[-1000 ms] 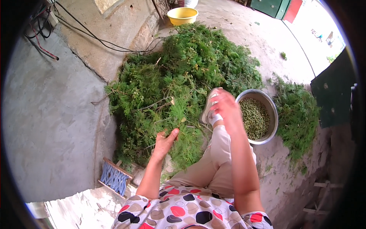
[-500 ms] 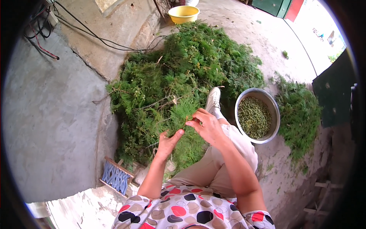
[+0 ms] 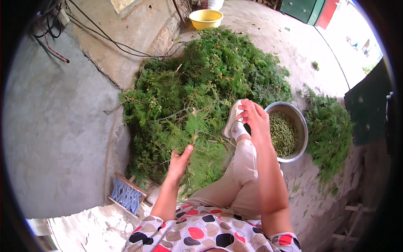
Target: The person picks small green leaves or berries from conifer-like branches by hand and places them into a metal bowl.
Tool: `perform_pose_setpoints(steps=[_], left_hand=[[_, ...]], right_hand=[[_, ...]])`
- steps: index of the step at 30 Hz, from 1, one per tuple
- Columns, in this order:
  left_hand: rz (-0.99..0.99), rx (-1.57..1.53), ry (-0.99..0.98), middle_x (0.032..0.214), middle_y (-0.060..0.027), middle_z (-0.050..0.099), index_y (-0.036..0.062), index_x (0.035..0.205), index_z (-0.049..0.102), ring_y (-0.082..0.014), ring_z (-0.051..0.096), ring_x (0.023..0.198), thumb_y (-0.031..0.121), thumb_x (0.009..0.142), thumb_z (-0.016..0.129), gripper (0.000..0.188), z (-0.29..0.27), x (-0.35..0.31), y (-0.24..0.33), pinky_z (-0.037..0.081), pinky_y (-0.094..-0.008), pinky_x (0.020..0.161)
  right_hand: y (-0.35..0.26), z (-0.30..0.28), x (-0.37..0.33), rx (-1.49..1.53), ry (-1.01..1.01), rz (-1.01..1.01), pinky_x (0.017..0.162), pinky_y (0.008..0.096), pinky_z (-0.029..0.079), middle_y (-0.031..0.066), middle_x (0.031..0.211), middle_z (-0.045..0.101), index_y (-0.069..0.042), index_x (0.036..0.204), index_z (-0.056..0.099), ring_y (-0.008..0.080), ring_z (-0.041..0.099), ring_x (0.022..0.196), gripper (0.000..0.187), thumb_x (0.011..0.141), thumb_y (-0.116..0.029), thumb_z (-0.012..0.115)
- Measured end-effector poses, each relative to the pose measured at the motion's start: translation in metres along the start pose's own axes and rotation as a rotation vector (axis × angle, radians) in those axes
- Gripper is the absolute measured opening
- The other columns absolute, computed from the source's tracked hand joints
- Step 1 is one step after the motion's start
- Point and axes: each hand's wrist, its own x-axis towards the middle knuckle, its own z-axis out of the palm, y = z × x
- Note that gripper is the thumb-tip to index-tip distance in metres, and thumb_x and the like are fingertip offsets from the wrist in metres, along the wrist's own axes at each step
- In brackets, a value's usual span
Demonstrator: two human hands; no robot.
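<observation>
A broad heap of feathery green cuttings (image 3: 210, 80) fills the frame's centre, a smaller green pile (image 3: 329, 130) the right. Between them stands a round silver metal pot (image 3: 290, 109). The bare right hand (image 3: 256, 117) is beside its left rim, fingers bent; whether its grip holds anything, I cannot tell. The bare left hand (image 3: 179, 163), lower centre, pinches a thin light-green sprig (image 3: 194, 126). Small round green pieces (image 3: 283, 134) lie in the pot. The step seems to be steadying the sprig; reaching into the pot would call for clearing the rim.
</observation>
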Motion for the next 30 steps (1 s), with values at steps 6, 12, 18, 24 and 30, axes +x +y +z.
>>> perform_pose_setpoints(steps=[6, 12, 18, 24, 30], left_hand=[[-0.019, 0.033, 0.028, 0.059, 0.0032, 0.045, 0.0065, 0.081, 0.047, -0.0062, 0.041, 0.051, 0.041, 0.074, 0.067, 0.041, -0.004, 0.007, 0.001, 0.034, -0.0215, 0.046], [-0.092, 0.045, -0.063, 0.066, 0.0004, 0.048, 0.0007, 0.093, 0.042, -0.007, 0.043, 0.056, 0.043, 0.073, 0.068, 0.054, 0.0, 0.006, 0.002, 0.038, -0.0215, 0.05], [0.025, 0.165, -0.117, 0.072, 0.0023, 0.054, -0.0014, 0.096, 0.055, -0.006, 0.045, 0.061, 0.032, 0.077, 0.068, 0.041, 0.019, -0.002, 0.014, 0.039, -0.0203, 0.057], [0.199, 0.136, -0.175, 0.078, 0.0017, 0.058, 0.0006, 0.095, 0.06, -0.0065, 0.047, 0.068, 0.028, 0.08, 0.065, 0.031, 0.019, 0.004, 0.004, 0.041, -0.0222, 0.06], [0.28, 0.115, -0.177, 0.084, 0.0014, 0.059, 0.0011, 0.098, 0.06, -0.0055, 0.049, 0.072, 0.023, 0.081, 0.063, 0.028, 0.02, 0.004, 0.003, 0.041, -0.0207, 0.064]], right_hand=[[-0.007, -0.028, 0.003, 0.24, -0.03, -0.02, 0.062, 0.0217, 0.043, 0.0071, 0.094, 0.06, 0.0, 0.113, 0.05, 0.0114, 0.056, 0.072, 0.031, 0.086, -0.014, 0.051], [-0.016, -0.072, 0.019, 0.99, 0.149, -0.134, 0.08, 0.0309, 0.047, 0.0123, 0.117, 0.05, 0.006, 0.121, 0.035, 0.019, 0.054, 0.095, 0.05, 0.091, -0.033, 0.041], [0.004, 0.007, -0.023, -0.179, -0.43, 0.119, 0.072, 0.0249, 0.047, 0.0107, 0.106, 0.057, -0.001, 0.119, 0.047, 0.0129, 0.057, 0.085, 0.04, 0.084, -0.019, 0.055], [0.035, 0.029, -0.035, -0.446, -0.53, 0.048, 0.068, 0.0257, 0.046, 0.0062, 0.086, 0.062, 0.001, 0.105, 0.056, 0.0098, 0.054, 0.077, 0.029, 0.08, -0.012, 0.062], [0.042, 0.032, -0.04, -0.864, -0.425, -0.548, 0.064, 0.0375, 0.047, 0.0187, 0.081, 0.058, 0.001, 0.095, 0.057, 0.0336, 0.056, 0.076, 0.02, 0.075, 0.0, 0.055]])
